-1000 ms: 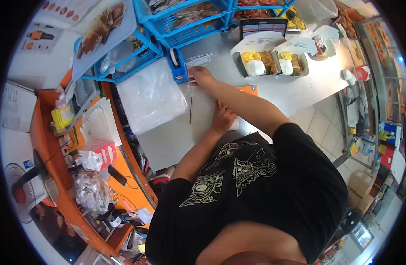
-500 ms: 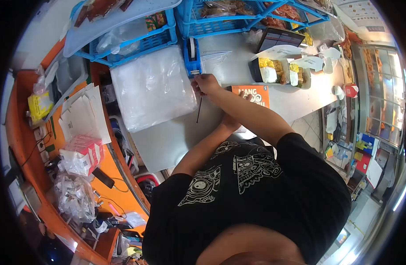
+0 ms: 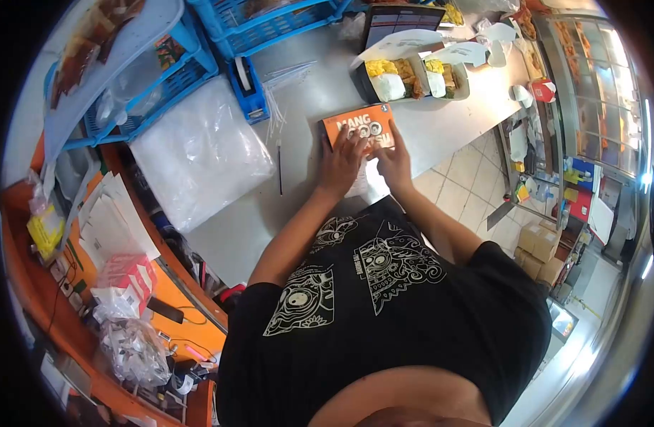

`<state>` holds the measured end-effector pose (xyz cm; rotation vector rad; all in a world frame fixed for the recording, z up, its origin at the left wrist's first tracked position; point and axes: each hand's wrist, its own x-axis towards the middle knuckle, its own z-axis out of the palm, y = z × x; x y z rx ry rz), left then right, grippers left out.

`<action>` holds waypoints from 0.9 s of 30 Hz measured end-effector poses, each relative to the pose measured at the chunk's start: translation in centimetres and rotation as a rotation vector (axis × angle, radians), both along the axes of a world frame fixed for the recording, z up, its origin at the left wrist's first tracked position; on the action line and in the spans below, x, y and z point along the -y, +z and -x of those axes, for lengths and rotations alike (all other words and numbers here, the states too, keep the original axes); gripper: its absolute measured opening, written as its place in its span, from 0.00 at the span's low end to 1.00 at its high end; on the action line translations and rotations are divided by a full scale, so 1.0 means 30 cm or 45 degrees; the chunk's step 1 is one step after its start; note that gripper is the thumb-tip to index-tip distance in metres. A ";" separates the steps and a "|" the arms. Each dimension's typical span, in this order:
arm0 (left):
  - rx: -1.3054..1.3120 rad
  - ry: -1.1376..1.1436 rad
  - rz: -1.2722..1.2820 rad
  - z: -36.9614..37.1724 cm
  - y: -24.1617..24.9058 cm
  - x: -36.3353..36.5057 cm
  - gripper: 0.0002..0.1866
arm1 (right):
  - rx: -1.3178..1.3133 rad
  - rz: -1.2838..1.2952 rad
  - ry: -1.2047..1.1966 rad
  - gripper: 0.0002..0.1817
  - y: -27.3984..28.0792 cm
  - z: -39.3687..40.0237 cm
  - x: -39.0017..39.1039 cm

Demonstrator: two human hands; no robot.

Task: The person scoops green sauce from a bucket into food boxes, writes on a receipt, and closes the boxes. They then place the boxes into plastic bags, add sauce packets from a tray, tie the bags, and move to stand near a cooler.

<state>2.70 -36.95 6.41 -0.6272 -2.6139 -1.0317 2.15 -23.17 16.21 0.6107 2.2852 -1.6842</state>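
An orange takeout box (image 3: 380, 116) with "MANG" on its lid lies on the metal counter close to my body. My left hand (image 3: 341, 167) holds it from the left front, with fingers spread over the lid and one along the left side. My right hand (image 3: 394, 167) grips the right front corner, with one finger up the right side and the thumb at the front edge. The box's front face is partly hidden by my hands. A white paper (image 3: 369, 181) shows between my wrists.
A blue tape dispenser (image 3: 248, 89), a stack of clear plastic bags (image 3: 202, 153) and a thin black stick (image 3: 280, 169) lie to the left. Two open boxes of food (image 3: 391, 85) stand behind the box. Blue plastic racks (image 3: 270, 32) line the back.
My right hand has left the tape dispenser and come back to the box, beside my left hand. The view has shifted, so the counter's items appear farther left.
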 end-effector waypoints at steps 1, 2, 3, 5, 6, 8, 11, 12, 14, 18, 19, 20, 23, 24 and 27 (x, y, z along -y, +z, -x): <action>-0.061 -0.010 0.039 0.003 0.007 0.011 0.26 | -0.003 -0.059 0.007 0.38 -0.055 -0.025 0.003; -0.120 -0.020 0.080 0.004 0.022 0.018 0.27 | -0.004 -0.117 0.015 0.37 -0.118 -0.054 0.008; -0.057 -0.075 0.188 0.000 0.033 0.023 0.26 | -0.263 -0.155 0.038 0.37 -0.171 -0.068 0.015; -0.021 -0.074 0.221 -0.001 0.072 0.032 0.25 | -0.226 -0.206 0.061 0.37 -0.218 -0.092 0.006; 0.006 -0.051 0.229 0.008 0.098 0.028 0.24 | -0.200 -0.281 0.105 0.38 -0.222 -0.086 -0.003; 0.096 -0.054 0.167 0.002 0.116 0.016 0.24 | -0.248 -0.418 0.179 0.37 -0.210 -0.086 -0.036; -0.092 0.123 0.272 0.007 0.040 -0.005 0.24 | -0.251 -0.652 0.491 0.35 -0.232 -0.087 -0.123; -0.114 0.096 0.265 0.008 0.050 0.001 0.24 | -0.261 -0.663 0.458 0.35 -0.223 -0.080 -0.172; -0.015 0.169 0.277 0.005 0.067 0.026 0.22 | -0.245 -0.583 0.288 0.34 -0.197 -0.063 -0.275; -0.033 0.293 0.434 0.027 0.088 0.138 0.21 | -0.394 -0.340 -0.071 0.16 -0.204 0.161 -0.469; -0.024 0.329 0.393 0.042 0.124 0.155 0.23 | -0.406 -0.326 -0.076 0.16 -0.231 0.225 -0.519; -0.020 0.370 0.357 0.064 0.160 0.164 0.24 | -0.287 -0.295 -0.131 0.17 -0.266 0.293 -0.562; -0.168 0.290 0.167 0.279 0.258 0.073 0.31 | -0.311 -0.326 -0.162 0.21 -0.286 0.385 -0.588; -0.185 0.224 -0.011 0.367 0.296 0.018 0.32 | -0.422 -0.421 -0.148 0.22 -0.292 0.401 -0.594; -0.218 0.192 -0.103 0.629 0.384 -0.165 0.36 | -0.484 -0.365 -0.233 0.17 -0.301 0.436 -0.605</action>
